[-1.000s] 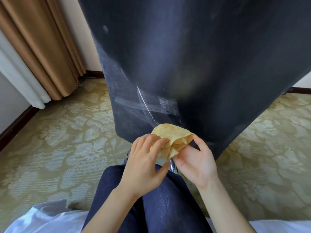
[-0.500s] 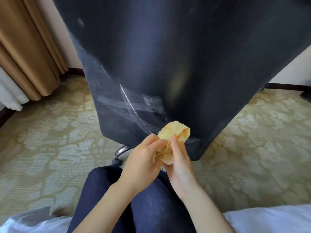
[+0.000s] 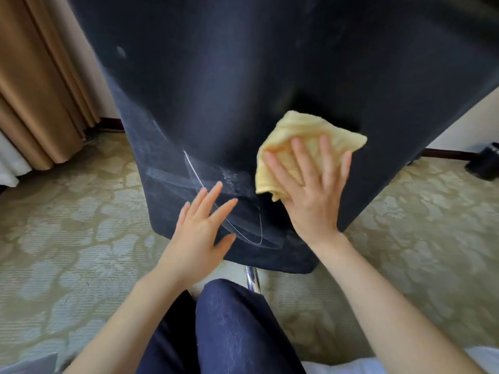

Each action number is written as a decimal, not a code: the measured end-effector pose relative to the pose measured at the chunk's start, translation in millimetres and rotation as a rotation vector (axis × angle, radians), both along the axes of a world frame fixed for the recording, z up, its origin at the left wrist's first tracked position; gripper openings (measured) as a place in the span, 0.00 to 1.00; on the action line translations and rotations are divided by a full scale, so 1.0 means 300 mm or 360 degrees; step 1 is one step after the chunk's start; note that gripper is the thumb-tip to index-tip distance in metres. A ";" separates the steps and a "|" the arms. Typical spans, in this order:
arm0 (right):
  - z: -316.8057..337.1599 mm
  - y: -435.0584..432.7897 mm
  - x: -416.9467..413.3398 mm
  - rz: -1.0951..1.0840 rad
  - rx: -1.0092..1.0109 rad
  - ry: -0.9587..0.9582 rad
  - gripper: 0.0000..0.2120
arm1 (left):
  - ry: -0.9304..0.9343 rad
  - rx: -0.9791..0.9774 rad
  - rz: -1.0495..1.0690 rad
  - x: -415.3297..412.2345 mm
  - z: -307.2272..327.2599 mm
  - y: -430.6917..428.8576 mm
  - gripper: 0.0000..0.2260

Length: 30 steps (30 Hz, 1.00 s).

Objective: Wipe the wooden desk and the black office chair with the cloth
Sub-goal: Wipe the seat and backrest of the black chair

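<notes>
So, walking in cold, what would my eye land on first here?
The yellow cloth, bright against the black office chair at centre, with the right hand pressing it flat on the chair's back. Next, the pale scratch marks lower left on that back, where the left hand spreads its fingers. A tan curtain hangs at far left.

matt black fabric chair (image 3: pixel 270 90), soft yellow terry cloth (image 3: pixel 305 130), patterned woven carpet (image 3: pixel 67 211)

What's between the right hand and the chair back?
The yellow cloth, spread flat under the right hand against the black chair; head view shows it.
</notes>
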State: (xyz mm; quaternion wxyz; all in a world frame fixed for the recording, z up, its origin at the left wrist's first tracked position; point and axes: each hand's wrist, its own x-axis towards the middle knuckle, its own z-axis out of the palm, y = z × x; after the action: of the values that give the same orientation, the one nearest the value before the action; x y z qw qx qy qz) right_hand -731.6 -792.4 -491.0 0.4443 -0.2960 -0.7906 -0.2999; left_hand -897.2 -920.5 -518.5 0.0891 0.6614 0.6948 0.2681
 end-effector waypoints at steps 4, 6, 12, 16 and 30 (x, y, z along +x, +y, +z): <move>0.024 0.116 -0.027 -0.0083 0.0419 -0.0624 0.22 | 0.0032 -0.0044 0.0164 -0.065 0.012 0.046 0.30; 0.038 0.158 -0.036 -0.0032 0.0538 -0.0770 0.23 | 0.0060 -0.0026 0.0204 -0.090 0.018 0.064 0.33; 0.014 0.220 -0.059 0.0135 0.0561 -0.1062 0.23 | -0.0043 0.0083 0.0273 -0.108 0.031 0.144 0.42; -0.089 0.226 -0.040 0.0149 0.0496 -0.1387 0.30 | 0.0091 0.0034 0.0293 -0.096 0.012 0.198 0.41; -0.103 0.262 0.242 0.0377 0.0379 -0.1781 0.20 | 0.0180 0.0032 0.0241 -0.146 -0.016 0.195 0.42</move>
State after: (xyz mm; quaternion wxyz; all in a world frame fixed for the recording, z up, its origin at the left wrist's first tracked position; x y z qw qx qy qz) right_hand -659.2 -713.9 -522.0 0.0200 0.0498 -0.8935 -0.4458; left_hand -941.0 -862.1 -523.4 0.0226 0.6219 0.7440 0.2433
